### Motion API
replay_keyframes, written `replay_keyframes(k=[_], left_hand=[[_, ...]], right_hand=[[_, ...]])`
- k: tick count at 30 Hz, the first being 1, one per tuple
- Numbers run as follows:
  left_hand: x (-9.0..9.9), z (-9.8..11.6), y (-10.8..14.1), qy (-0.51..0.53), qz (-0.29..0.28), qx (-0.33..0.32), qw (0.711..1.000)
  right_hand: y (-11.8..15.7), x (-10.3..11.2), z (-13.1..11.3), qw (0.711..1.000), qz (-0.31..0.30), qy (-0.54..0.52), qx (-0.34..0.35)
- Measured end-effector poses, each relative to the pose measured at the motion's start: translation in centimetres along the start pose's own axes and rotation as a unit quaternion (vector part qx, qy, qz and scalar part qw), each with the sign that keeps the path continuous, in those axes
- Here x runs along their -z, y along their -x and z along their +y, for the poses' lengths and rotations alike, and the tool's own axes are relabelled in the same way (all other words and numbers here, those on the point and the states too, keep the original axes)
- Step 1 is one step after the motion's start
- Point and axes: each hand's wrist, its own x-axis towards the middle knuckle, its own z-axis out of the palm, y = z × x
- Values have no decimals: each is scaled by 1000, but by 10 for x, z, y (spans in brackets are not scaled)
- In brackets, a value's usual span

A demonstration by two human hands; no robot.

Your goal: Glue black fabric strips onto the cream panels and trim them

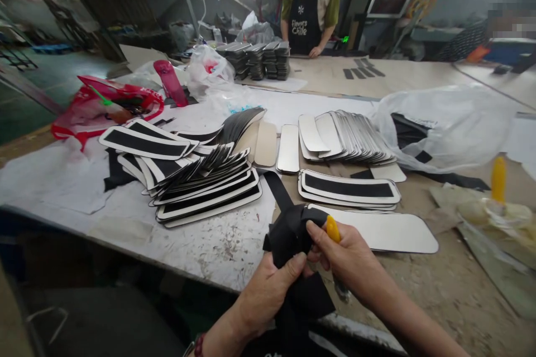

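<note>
My left hand (270, 290) is closed on a bundle of black strips (288, 234) at the table's front edge. With its fingers pinched at the bundle's right side, my right hand (341, 251) also holds a yellow-handled tool (333, 229), whose lower end points down. Just beyond my right hand lies a long white panel (397, 231). Behind it is a short stack of white panels with black centres (352, 187). A larger, fanned pile of similar black-and-white panels (209, 195) is left of my hands.
Fanned white panels (347, 136) lie behind the short stack. A clear plastic bag (460, 122) and another yellow handle (498, 178) are at the right. A red bag (79, 114) is at the left. Across the table (134, 234) stands a person in an apron (305, 17).
</note>
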Motion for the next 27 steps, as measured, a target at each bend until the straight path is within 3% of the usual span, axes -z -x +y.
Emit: replay_keyframes(k=[4, 9, 18, 23, 25, 27], left_hand=[[-1, -7, -2, 4, -43, 13, 999], [2, -16, 0, -4, -41, 5, 999], [3, -31, 4, 28, -60, 4, 998], [14, -31, 9, 133, 13, 36, 990], [20, -24, 10, 204, 67, 38, 976], [25, -15, 9, 244, 110, 29, 963]], right_hand=[[-1, 7, -2, 996, 68, 48, 21], [-2, 20, -1, 988, 124, 82, 43], [-6, 32, -5, 987, 150, 32, 52], [-5, 62, -21, 947, 305, -1, 103], [4, 80, -30, 949, 282, -42, 135], [15, 98, -38, 968, 208, -41, 131]])
